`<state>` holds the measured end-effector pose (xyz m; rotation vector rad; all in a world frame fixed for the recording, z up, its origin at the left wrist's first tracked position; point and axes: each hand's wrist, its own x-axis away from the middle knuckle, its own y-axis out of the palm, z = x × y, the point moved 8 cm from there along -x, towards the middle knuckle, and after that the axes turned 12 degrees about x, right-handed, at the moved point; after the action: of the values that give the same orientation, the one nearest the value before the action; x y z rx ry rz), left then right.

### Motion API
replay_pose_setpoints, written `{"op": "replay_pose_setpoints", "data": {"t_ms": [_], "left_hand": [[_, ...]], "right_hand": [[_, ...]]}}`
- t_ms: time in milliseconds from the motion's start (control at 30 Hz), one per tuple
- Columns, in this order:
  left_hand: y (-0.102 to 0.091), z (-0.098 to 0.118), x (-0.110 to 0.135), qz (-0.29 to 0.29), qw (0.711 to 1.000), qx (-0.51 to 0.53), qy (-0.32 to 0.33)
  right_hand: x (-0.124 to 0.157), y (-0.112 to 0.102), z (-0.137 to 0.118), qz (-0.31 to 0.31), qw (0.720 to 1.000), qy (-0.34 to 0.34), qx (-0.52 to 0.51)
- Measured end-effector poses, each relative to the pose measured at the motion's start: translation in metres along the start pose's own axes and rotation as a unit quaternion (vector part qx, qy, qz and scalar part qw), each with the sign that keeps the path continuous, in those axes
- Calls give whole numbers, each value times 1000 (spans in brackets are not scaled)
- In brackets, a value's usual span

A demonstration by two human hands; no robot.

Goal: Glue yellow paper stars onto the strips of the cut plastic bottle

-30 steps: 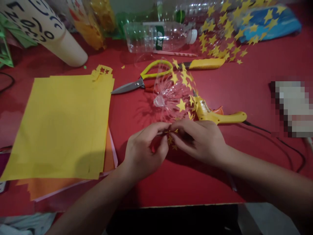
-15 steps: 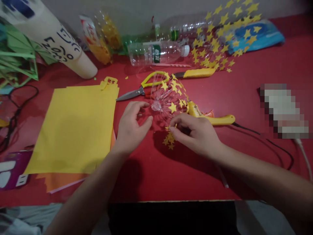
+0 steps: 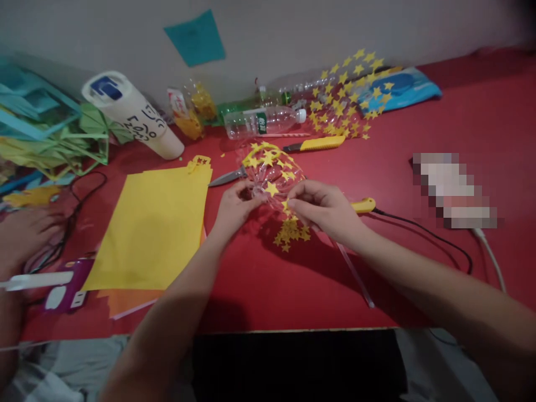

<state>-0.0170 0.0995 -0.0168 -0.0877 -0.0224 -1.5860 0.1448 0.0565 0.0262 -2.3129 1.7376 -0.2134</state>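
Note:
My left hand is closed on the base of a cut clear plastic bottle, whose splayed strips carry yellow stars. Between the thumb and fingers of my right hand is a small yellow star, close to the strips. Just below, several loose yellow stars lie in a little heap on the red table. Scissors lie behind my left hand, their handles partly hidden by the bottle. A yellow glue gun is mostly covered by my right hand; only its handle end and cord show.
Yellow paper sheets lie left, near a white tumbler and another person's hand. Behind are a utility knife, a plastic bottle and another star-covered piece. A blurred-out device and a clear stick lie right.
My left hand has closed on the cut bottle and tilted it towards me. My right hand still pinches a star, now nearer the strips. The view has shifted, and another person's hand appears left.

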Motion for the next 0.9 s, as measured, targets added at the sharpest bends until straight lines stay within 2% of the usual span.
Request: {"op": "replay_pose_setpoints", "data": {"t_ms": [100,200,333,433,500,600,733,800,900], "left_hand": [[-1,-2,13,17,994,104,-39],[-1,-1,22,49,981,184,-45],[1,5,35,58,969,239,-33],[0,6,43,59,961,270,-27],[1,7,48,49,955,290,-21],[1,10,52,49,949,311,-9],[1,10,55,56,950,306,-13],[1,10,55,55,951,304,-13],[3,10,56,48,949,312,-7]], "right_hand": [[1,-4,-17,-2,999,-39,23],[9,-12,-43,42,976,-126,174],[31,-10,-80,121,881,-249,384],[52,-4,-105,190,814,-323,444],[64,3,-117,217,785,-354,460],[76,11,-127,245,752,-391,471],[87,26,-130,268,696,-449,493],[86,32,-126,281,676,-448,513],[82,37,-122,303,662,-437,528]]}}
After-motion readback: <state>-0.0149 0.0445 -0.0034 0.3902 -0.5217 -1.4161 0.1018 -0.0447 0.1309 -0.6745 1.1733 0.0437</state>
